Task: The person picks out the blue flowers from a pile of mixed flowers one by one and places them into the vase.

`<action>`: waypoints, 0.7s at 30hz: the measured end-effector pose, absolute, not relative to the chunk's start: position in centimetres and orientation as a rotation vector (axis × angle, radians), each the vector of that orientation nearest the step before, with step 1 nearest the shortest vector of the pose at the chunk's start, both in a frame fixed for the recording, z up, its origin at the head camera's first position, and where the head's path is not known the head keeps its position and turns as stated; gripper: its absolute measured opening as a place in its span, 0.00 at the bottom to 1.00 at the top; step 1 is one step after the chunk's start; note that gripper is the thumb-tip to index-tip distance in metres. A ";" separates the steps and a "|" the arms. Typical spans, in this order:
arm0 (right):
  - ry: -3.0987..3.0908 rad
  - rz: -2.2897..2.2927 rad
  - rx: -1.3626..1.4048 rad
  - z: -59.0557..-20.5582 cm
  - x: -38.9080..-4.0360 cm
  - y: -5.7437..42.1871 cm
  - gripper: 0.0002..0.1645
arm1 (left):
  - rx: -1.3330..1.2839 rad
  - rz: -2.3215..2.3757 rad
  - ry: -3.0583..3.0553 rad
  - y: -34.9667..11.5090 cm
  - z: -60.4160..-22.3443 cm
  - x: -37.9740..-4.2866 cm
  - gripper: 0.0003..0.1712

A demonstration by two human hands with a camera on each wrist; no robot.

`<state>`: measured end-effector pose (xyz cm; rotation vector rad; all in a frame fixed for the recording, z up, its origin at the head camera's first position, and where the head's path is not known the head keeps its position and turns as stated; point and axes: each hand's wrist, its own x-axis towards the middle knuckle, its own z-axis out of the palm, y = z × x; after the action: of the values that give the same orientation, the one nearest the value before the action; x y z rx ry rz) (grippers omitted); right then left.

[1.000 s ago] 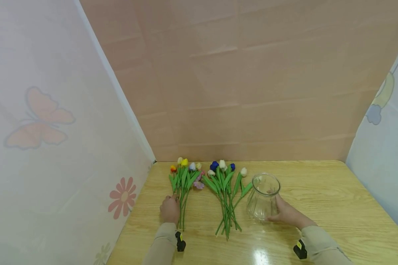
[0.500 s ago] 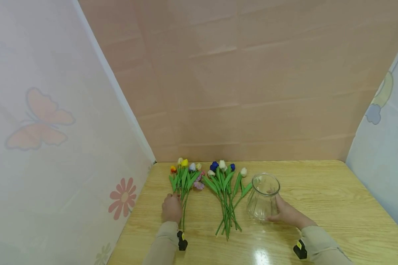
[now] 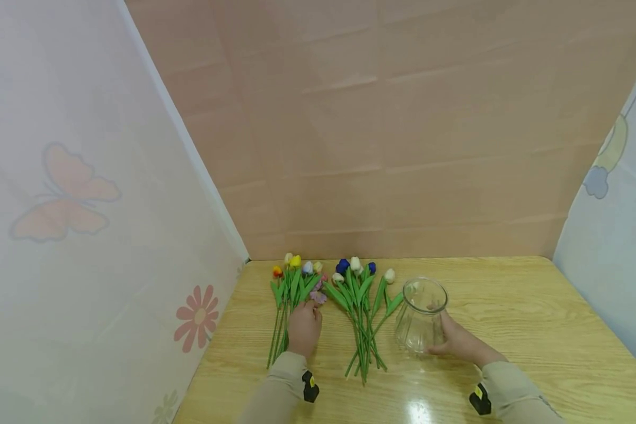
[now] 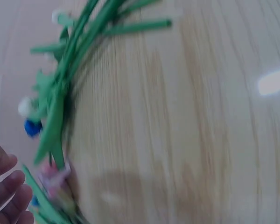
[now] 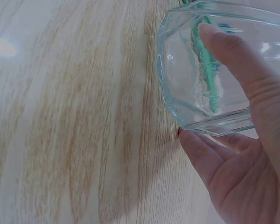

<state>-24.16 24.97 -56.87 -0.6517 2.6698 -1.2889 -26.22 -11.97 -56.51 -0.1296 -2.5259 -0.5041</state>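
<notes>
My left hand [image 3: 304, 330] hovers over or touches the left bunch of artificial tulips [image 3: 295, 288], just below a purple flower [image 3: 318, 297]. In the left wrist view its fingers [image 4: 11, 196] bend loosely beside green leaves, and I see nothing held between them. My right hand [image 3: 458, 340] grips a clear glass vase [image 3: 421, 312] from the right side, low down. The vase stands upright on the table; the right wrist view shows the thumb [image 5: 233, 49] across the glass and the other fingers on its far side.
A second bunch of blue and white tulips [image 3: 361, 312] lies between my left hand and the vase, stems crossing towards me. The wooden table [image 3: 509, 312] has a pink backdrop [image 3: 403, 147] behind it and a patterned sheet [image 3: 111, 206] along the left.
My left hand has moved right across the stems of the left bunch, uncovering the leftmost stems. My right hand and the vase stay where they were.
</notes>
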 end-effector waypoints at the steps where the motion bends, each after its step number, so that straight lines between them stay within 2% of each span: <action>1: 2.668 -1.289 -0.655 -56.9 -24.2 25.0 0.62 | -0.154 -0.510 -2.536 -11.5 -56.5 -26.2 0.03; 11: 2.663 -1.294 -0.660 -57.2 -24.3 25.1 0.61 | -0.406 -0.508 -2.556 -6.6 -56.3 -25.4 0.03; 21: 2.678 -1.301 -0.679 -56.9 -24.1 25.0 0.61 | -0.457 -0.411 -2.653 -3.1 -56.8 -23.7 0.03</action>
<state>-24.14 25.00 -56.86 -0.6787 2.6779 -1.3015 -23.66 -3.10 -56.79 -0.4570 -2.6527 -0.4113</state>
